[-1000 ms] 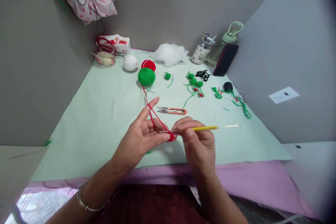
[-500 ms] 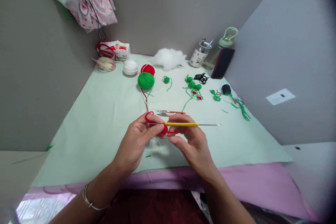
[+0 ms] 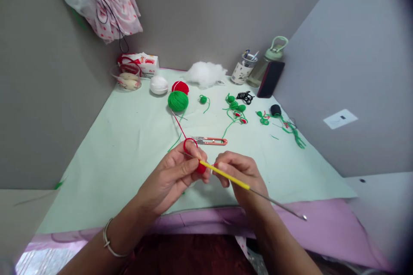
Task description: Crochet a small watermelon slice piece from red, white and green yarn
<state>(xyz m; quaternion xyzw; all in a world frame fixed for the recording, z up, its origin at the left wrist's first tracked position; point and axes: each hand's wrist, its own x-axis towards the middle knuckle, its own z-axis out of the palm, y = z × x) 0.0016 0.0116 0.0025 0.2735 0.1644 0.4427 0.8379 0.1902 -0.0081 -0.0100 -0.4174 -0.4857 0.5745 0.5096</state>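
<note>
My left hand [image 3: 174,174] pinches a small red crochet piece [image 3: 201,167] between thumb and fingers, with a loop of red yarn [image 3: 187,144] over its forefinger. That strand runs back across the table to a red yarn ball [image 3: 180,87] behind a green yarn ball [image 3: 177,100]. My right hand [image 3: 241,176] is closed on a yellow-handled crochet hook [image 3: 226,175], whose tip points at the red piece and whose metal tail slants down to the right.
Orange-handled snips [image 3: 210,141] lie just beyond my hands on the pale green mat [image 3: 122,146]. Farther back are small green crochet pieces [image 3: 236,105], white stuffing [image 3: 205,73], a white ball [image 3: 158,85], a glass bowl [image 3: 127,78], a cup of pens [image 3: 241,68], a bottle [image 3: 266,62].
My hands came together and dropped nearer the front edge. The hook swung from level to slanting down to the right. The left forefinger curled in, leaving a yarn loop over it.
</note>
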